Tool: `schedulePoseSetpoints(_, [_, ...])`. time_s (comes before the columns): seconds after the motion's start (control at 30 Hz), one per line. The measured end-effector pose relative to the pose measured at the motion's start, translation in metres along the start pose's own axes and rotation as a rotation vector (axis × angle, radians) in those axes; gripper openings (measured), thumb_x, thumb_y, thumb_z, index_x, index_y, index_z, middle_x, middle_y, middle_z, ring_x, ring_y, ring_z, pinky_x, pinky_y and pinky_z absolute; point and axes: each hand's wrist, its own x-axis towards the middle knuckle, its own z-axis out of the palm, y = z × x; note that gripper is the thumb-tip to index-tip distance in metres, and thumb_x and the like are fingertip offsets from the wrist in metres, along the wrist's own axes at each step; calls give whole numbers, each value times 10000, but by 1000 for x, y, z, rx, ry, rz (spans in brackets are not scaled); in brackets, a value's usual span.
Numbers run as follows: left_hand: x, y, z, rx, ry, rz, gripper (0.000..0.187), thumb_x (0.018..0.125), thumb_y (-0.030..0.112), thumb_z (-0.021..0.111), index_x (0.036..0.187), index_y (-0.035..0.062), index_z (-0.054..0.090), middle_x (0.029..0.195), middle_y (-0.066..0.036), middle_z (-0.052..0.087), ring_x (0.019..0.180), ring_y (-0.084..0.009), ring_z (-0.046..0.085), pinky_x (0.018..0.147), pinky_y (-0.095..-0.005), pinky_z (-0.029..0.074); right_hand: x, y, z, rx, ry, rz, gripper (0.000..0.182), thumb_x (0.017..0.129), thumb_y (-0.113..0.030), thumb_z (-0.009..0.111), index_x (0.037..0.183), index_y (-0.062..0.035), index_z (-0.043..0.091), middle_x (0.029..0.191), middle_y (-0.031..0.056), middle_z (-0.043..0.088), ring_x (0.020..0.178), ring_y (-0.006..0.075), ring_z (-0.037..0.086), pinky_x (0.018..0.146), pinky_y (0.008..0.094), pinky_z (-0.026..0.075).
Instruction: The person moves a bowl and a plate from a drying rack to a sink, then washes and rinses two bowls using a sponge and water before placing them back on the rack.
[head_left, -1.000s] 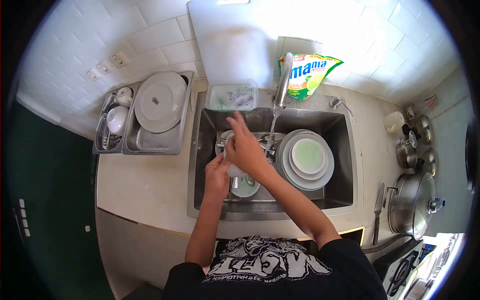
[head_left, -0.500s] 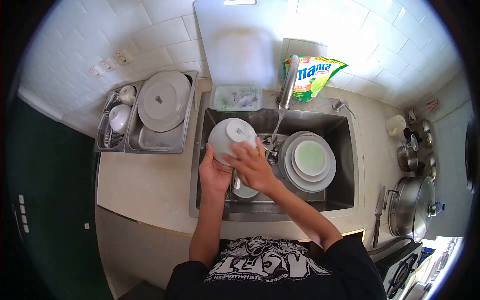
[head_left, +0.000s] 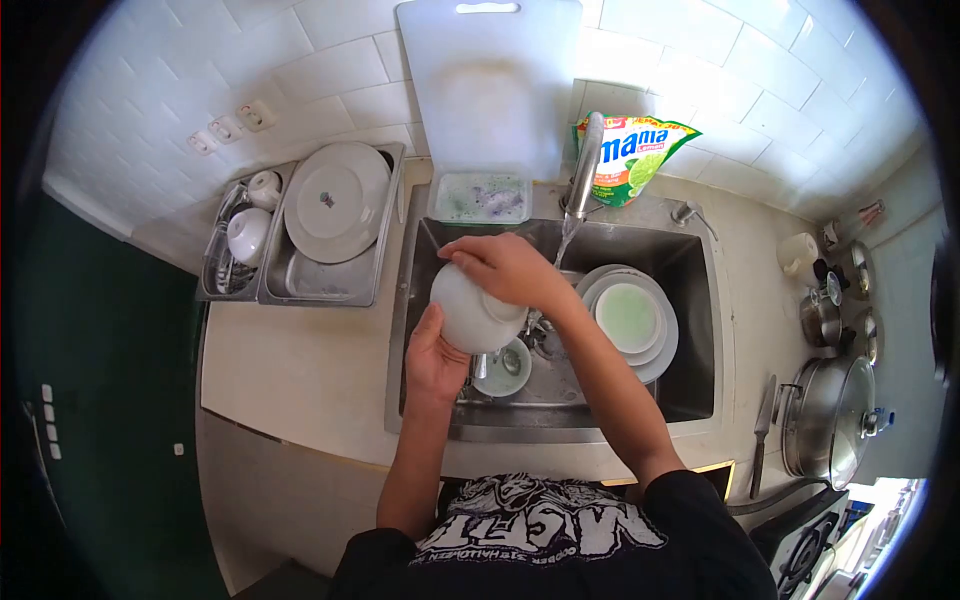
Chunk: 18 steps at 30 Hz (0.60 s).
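I hold a white bowl (head_left: 468,312) over the left half of the steel sink (head_left: 660,243). My left hand (head_left: 433,358) grips it from below. My right hand (head_left: 503,268) lies over its upper rim, fingers curled on it. Water runs from the tap (head_left: 584,166) just right of my right hand. A stack of white plates with a green-soaped one on top (head_left: 628,317) lies in the right half of the sink. A small dish (head_left: 503,368) rests on the sink floor under the bowl.
A drying rack (head_left: 305,282) at the left holds a large plate (head_left: 336,202) and cups. A soapy tub (head_left: 480,197) and a white cutting board (head_left: 488,80) stand behind the sink, a detergent pouch (head_left: 632,152) beside them. Pots (head_left: 832,412) and a knife (head_left: 760,435) are at the right.
The bowl was lifted from the sink, showing its base, then turned. My right hand moved from the bowl's lower side up over its top rim. The left hand stays under it.
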Motion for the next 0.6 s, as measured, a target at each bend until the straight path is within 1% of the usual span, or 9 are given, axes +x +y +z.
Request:
schedulePoseSetpoints(0.03, [3,-2,-4,-16,9,2,386,983,255,444,1280,9,450,1269,-123,545,1161,-221,542,996,-408,443,1,-7,5,-115,-27,58,239,879,-167,532,1058,-52,641,1081,130,643,1014,335,590,919,386,459])
schedulePoseSetpoints(0.07, [5,-1,-7,-28,16,3,388,989,257,427,1284,7,445,1278,-125,539,1170,-229,535,1004,-412,436,-3,-5,12,-163,67,-81,248,864,-146,541,1076,-55,630,1094,121,640,1030,328,588,936,397,451])
schedulePoseSetpoints(0.13, [6,3,-8,-33,-62,-9,388,989,258,426,1285,8,445,1269,-124,544,1169,-226,536,1004,-410,435,-16,3,28,-263,257,-355,287,835,-106,558,1114,-61,607,1120,104,633,1061,314,584,970,420,435])
schedulePoseSetpoints(0.17, [7,3,-9,-41,-101,-13,388,989,258,426,1286,9,444,1264,-124,546,1168,-224,536,1004,-409,434,-23,5,33,-286,320,-455,364,806,-72,575,1170,-63,566,1153,115,613,1115,302,563,1008,437,408])
schedulePoseSetpoints(0.27, [8,-7,-9,-103,-2,-8,392,978,256,452,1287,14,454,1240,-123,559,1150,-232,550,990,-401,447,-40,7,36,-323,331,-487,373,815,-56,560,1188,-46,557,1190,123,594,1173,285,529,1016,450,396])
schedulePoseSetpoints(0.37, [12,-11,-18,-84,2,-19,389,975,252,459,1274,3,464,1228,-130,568,1137,-234,558,984,-405,451,-60,20,42,-121,272,-350,429,835,-43,540,1262,-31,499,1268,154,539,1229,308,482,1043,438,362])
schedulePoseSetpoints(0.47, [10,-12,-6,-22,17,-11,377,970,236,470,1260,-5,472,1221,-137,575,1117,-239,572,977,-397,459,-63,11,45,113,524,-127,468,842,-50,544,1303,-49,460,1331,185,480,1261,352,430,1063,464,322])
schedulePoseSetpoints(0.5, [9,-14,-2,-24,2,-6,369,968,227,475,1253,-7,478,1219,-139,576,1108,-240,577,972,-397,463,-59,14,42,-50,557,-182,453,879,-80,503,1325,-40,430,1384,216,416,1314,414,336,1084,503,248])
schedulePoseSetpoints(0.6, [10,-17,4,-17,-23,19,341,962,205,489,1227,-10,498,1207,-142,584,1085,-242,591,954,-402,478,-53,19,53,-37,685,-48,427,905,-119,468,1322,-33,432,1397,233,398,1347,430,272,1087,535,203])
